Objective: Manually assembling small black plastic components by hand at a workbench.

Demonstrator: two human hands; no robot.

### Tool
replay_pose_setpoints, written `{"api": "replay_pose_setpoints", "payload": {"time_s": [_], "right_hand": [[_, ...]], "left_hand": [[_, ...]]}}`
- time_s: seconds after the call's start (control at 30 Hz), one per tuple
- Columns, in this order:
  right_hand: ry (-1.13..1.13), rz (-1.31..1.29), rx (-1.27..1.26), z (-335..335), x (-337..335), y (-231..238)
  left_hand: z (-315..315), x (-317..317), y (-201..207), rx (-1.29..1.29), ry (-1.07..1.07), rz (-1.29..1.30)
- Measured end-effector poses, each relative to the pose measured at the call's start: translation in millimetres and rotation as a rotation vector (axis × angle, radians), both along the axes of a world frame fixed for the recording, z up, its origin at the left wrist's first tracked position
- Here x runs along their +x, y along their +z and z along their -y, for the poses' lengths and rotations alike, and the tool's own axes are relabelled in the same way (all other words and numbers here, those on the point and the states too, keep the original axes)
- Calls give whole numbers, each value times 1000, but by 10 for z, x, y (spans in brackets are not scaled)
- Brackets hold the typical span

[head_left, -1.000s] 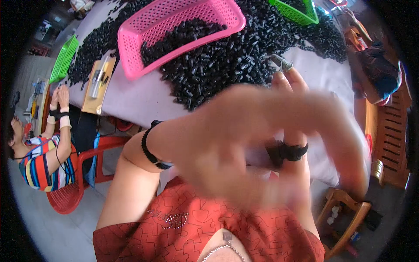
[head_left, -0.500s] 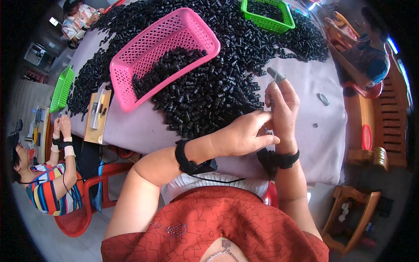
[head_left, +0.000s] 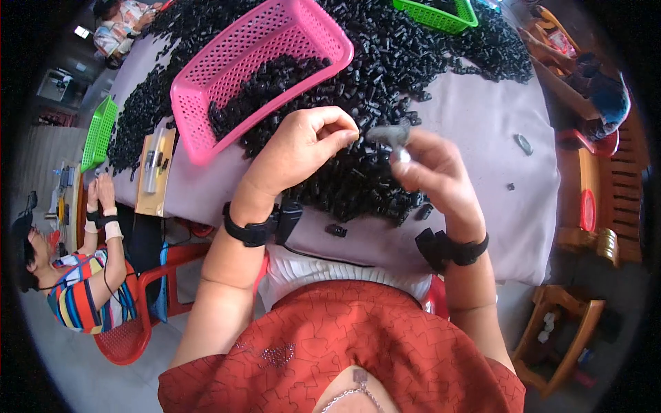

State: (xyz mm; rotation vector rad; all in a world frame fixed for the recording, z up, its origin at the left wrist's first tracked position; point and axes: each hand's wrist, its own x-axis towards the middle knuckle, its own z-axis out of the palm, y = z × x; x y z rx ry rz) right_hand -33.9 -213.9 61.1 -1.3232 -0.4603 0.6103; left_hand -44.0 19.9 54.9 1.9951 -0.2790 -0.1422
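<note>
My left hand [head_left: 296,148] hovers over the near part of a heap of small black cylindrical parts [head_left: 365,182]. Its thumb and index finger are pinched together; whatever may be between the tips is too small to name. To its right, my right hand [head_left: 441,172] has its fingers curled, with a grey wrap [head_left: 389,134] on one fingertip. A shiny whitish spot shows at its thumb, blurred by motion, and I cannot make out what is there. The two hands are apart. Beyond my left hand, a pink perforated basket [head_left: 189,131] lies tilted on the heap, partly filled with black parts.
Green baskets stand at the far side [head_left: 441,15] and left edge [head_left: 100,134]. A yellowish board [head_left: 153,182] with a clear tube lies left. A loose black part [head_left: 336,230] sits near the front edge; a grey oval scrap [head_left: 525,144] lies right. Other people sit around the table.
My hands were together at the right and have separated. The left one has moved left and up over the heap; the right has turned inward. The view has shifted slightly.
</note>
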Motion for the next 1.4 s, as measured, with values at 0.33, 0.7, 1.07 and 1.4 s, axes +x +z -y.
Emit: {"api": "replay_pose_setpoints", "payload": {"time_s": [0.33,0.7,1.07,1.4], "right_hand": [[321,222,-490,282,-464,16],[269,123,-487,112,-227,-370],[-47,304,-416,-74,165,-298],[302,211,-680,711,-263,-78]], "left_hand": [[-13,-803,-132,125,-568,-179],[38,-564,-281,160,-277,19],[-102,-212,-283,170,-28,189],[-296,-986,-218,51,-352,-272]]}}
